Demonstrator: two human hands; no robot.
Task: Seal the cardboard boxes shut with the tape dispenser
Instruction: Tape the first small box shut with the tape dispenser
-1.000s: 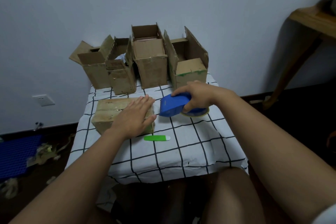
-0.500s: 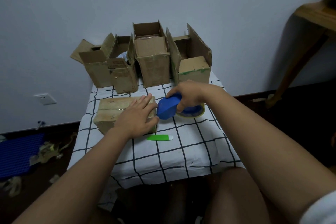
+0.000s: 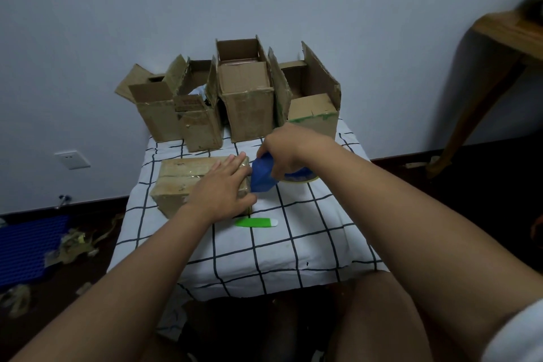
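A closed cardboard box [image 3: 182,182] lies flat on the checked tablecloth [image 3: 293,232], shiny tape along its top seam. My left hand [image 3: 220,188] rests palm down on the box's right half, fingers spread. My right hand [image 3: 289,148] grips the blue tape dispenser [image 3: 263,175], whose nose touches the box's right end. The tape roll [image 3: 299,178] shows under my palm. Several open boxes [image 3: 245,97] stand upright along the table's back edge.
A green utility knife [image 3: 255,222] lies on the cloth just in front of the box. Torn tape and cardboard scraps [image 3: 76,244] and a blue mat [image 3: 26,247] lie on the floor at left. A wooden table leg [image 3: 482,97] stands at right.
My right hand has carried the tape dispenser leftward until its nose meets the box's right end. My left hand stays pressed on the box.
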